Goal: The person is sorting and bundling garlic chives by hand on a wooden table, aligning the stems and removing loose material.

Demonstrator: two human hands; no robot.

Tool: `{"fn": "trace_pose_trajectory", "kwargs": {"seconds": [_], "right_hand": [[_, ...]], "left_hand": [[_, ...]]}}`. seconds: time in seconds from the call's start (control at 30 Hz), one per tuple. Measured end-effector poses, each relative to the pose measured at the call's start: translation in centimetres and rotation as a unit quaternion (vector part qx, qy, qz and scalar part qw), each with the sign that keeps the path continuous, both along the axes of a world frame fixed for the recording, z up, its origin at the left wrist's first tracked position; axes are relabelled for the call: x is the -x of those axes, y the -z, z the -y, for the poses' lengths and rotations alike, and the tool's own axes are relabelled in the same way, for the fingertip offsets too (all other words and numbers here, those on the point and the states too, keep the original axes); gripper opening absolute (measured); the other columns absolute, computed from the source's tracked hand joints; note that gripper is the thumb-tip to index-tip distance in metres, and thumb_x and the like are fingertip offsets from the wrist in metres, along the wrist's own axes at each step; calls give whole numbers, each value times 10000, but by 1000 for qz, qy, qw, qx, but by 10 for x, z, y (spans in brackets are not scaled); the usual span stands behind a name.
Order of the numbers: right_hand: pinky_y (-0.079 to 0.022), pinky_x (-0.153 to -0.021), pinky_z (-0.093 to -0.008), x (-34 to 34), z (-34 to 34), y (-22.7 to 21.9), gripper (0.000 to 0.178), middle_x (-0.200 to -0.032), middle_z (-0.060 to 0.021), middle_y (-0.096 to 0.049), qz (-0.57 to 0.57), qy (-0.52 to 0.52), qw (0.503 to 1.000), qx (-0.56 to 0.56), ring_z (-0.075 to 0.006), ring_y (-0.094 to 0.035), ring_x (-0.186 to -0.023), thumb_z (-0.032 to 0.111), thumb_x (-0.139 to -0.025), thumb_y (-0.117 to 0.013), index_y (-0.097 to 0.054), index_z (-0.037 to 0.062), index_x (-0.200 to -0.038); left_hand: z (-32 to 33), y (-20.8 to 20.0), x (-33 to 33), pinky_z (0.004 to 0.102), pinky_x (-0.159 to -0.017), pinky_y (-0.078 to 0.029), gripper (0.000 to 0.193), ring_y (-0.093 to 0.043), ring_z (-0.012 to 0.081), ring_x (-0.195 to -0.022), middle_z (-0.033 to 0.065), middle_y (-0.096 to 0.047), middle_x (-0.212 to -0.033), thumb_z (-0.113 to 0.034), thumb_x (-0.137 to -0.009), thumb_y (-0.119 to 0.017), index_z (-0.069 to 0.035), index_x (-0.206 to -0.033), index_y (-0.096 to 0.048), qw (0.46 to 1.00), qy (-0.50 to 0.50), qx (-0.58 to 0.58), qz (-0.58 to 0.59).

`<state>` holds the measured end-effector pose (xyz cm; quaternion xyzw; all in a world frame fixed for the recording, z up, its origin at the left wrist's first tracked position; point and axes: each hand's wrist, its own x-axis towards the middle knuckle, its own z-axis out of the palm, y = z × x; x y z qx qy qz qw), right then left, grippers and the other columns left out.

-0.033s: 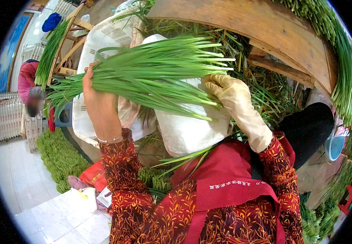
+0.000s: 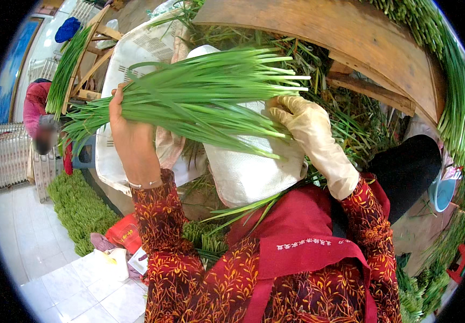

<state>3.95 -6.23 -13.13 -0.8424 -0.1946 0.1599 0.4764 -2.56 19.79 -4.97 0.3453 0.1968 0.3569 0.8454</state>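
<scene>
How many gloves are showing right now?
1: a pale glove on your right hand, by the pale ends of the green bunch. Your left hand is bare. Others may be hidden; I can't make out hands on the other person.

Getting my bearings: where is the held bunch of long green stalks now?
Head view, upper left of centre: the bunch of long green stalks is in the bare left hand, pale ends by the gloved right hand, partly over the white woven sack.

You see a brightly lit scene, glare whitening the floor tiles (image 2: 84, 285), the wooden board (image 2: 345, 35) bowing toward the black rim.
</scene>
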Motion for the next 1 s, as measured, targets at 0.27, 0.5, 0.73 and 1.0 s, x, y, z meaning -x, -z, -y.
{"fn": "trace_pose_trajectory", "kwargs": {"seconds": [0.27, 0.5, 0.73, 1.0], "right_hand": [[-450, -654, -300, -7, -4, 3, 268, -822, -101, -609, 86, 25, 995, -44, -228, -590, -729, 241, -691, -648, -601, 76, -897], [-442, -671, -281, -14, -3, -9, 231, -795, -97, -609, -48, 19, 998, -38, -193, -580, -729, 237, -713, -634, -606, 75, -875], [-373, -550, -209, -26, 62, 1, 297, -707, -9, -593, -273, 15, 948, -162, -83, -460, -584, 352, -785, -553, -596, 64, -848], [-412, -696, -236, -13, 50, 8, 304, -866, -24, -612, -215, 7, 974, -72, -114, -515, -699, 297, -807, -540, -575, 62, -996]], "left_hand": [[-36, 22, 2, 436, -880, -391, 219, -502, 291, -963, 164, -534, -1025, -87, -786, -516, 17, -979, -507, 986, 147, 72, 1], [-8, 13, -11, 456, -894, -363, 253, -465, 320, -1001, 192, -489, -1082, -117, -803, -475, 28, -1010, -478, 996, 15, 46, -79], [-10, 21, -2, 459, -902, -347, 274, -446, 324, -1028, 189, -469, -1111, -166, -824, -440, -9, -1048, -460, 991, 13, -74, -115], [21, 11, -12, 378, -948, -306, 320, -397, 235, -1106, 102, -441, -1197, -241, -865, -343, -70, -1122, -428, 992, 19, -126, 21]]}}
